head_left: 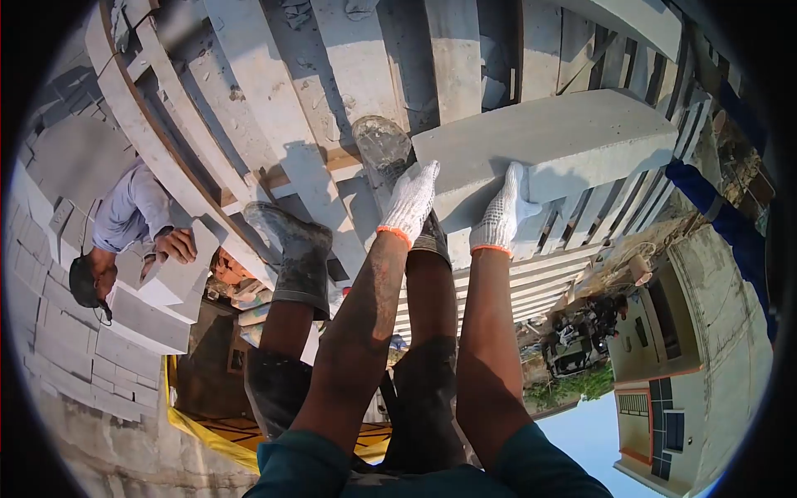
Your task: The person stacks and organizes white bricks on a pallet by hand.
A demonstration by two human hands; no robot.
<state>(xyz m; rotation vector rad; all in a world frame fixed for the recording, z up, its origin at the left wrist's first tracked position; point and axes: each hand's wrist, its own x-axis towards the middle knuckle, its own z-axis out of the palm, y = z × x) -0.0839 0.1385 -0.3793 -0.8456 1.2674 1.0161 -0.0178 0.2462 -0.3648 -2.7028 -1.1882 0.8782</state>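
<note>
A long grey block [552, 137] lies across pale wooden slats [332, 58]. My left hand [413, 197], in a white knit glove with an orange cuff, is at the block's left end beside my boot, its fingers close together. My right hand [505, 209], gloved the same way, rests against the block's near side, with its fingertips at the upper edge. Both palms are turned away from view. My dusty boots [290, 245] stand on the slats, one of them close to the block's left end.
At the left, another person [137, 212] in a light long-sleeved shirt and dark cap has hands on a pale block [183, 270]. Stacked blocks [70, 307] stand around them. Gaps show between slats. A blue sleeve [693, 187] appears at right. Buildings and ground lie far below.
</note>
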